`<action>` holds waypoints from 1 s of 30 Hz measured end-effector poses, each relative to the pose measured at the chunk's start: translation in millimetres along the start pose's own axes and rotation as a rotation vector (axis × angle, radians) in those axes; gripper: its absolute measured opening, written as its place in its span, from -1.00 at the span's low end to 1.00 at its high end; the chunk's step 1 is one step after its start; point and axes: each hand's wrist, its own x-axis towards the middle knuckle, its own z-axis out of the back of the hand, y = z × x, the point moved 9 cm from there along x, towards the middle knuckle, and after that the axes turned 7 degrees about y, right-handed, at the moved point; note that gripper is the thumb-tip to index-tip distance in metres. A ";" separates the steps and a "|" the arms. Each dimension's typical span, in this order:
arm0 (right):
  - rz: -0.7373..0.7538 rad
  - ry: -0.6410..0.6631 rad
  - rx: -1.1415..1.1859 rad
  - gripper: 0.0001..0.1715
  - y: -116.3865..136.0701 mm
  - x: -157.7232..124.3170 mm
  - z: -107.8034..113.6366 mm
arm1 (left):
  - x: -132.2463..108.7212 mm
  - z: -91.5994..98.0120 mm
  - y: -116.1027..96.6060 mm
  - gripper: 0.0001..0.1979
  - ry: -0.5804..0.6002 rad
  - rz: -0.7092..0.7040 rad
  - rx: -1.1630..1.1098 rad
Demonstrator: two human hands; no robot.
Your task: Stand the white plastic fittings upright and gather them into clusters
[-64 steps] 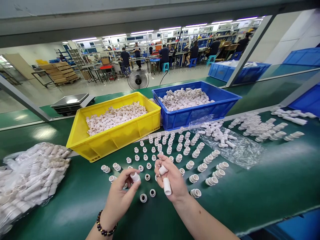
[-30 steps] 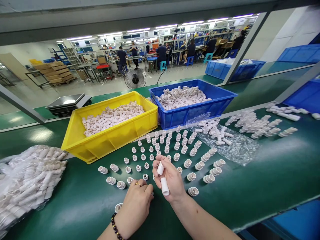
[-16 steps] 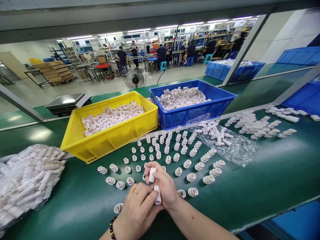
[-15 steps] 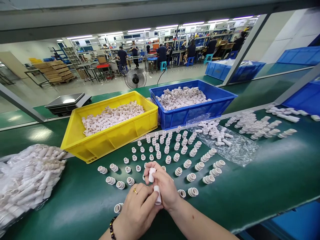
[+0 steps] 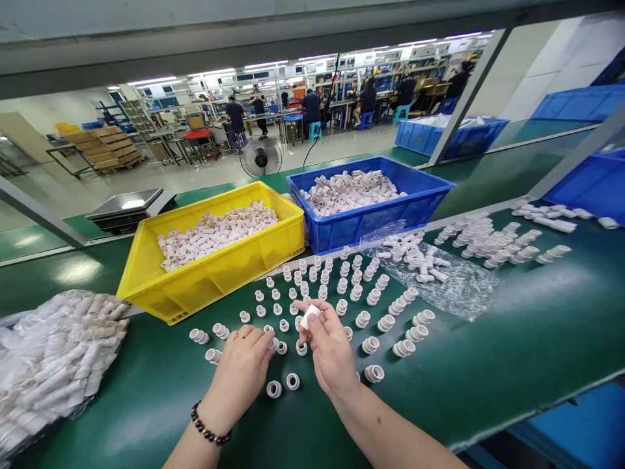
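My right hand [image 5: 332,348] pinches a short white plastic pipe fitting [image 5: 310,316] between thumb and fingers, tilted above the green work surface [image 5: 161,404]. To its left, my left hand [image 5: 244,361] reaches down with its fingers closed around another white pipe fitting [image 5: 272,341], partly hidden by the fingertips. Two upright fittings, one of them a ringed fitting [image 5: 293,381], stand between my forearms with their openings up. Many more white fittings [image 5: 362,319] stand in loose rows in front of and beside both hands.
Behind the rows stand a yellow bin [image 5: 234,273] and a blue bin [image 5: 375,221], both holding white fittings. A clear bag of white tubes [image 5: 58,365] lies at left. Clear plastic film [image 5: 454,296] with fittings lies at right. A scale [image 5: 131,205] sits behind.
My hands have moved apart. The left went left and up to a fitting among the rows; the right rose slightly, still with a fitting. The camera view shifted slightly.
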 end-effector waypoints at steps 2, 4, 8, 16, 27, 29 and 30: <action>0.002 0.011 0.007 -0.73 -0.5 -0.5 -1.9 | 3.7 -6.2 -4.6 -0.78 0.048 0.002 0.011; 0.022 0.011 0.008 -0.73 1.1 -0.5 -2.0 | 6.4 -10.6 -7.3 -0.79 0.071 0.009 0.023; 0.039 0.009 -0.006 -0.71 1.9 -0.1 -0.9 | 9.3 -16.5 -9.8 -0.80 0.078 0.014 0.052; 0.046 0.029 0.037 -0.67 -2.0 -0.1 -2.4 | 12.9 -23.5 -11.1 -0.81 0.123 0.043 0.077; 0.087 -0.031 -0.024 -0.66 5.4 1.3 6.0 | 4.3 -1.5 -11.4 -0.67 0.054 0.093 0.095; 0.099 -0.046 -0.017 -0.65 5.3 1.7 9.0 | -7.6 11.3 -20.1 -0.63 -0.052 0.082 0.051; 0.106 -0.054 -0.012 -0.64 4.8 2.1 10.6 | -14.1 13.9 -27.7 -0.68 -0.096 0.058 0.012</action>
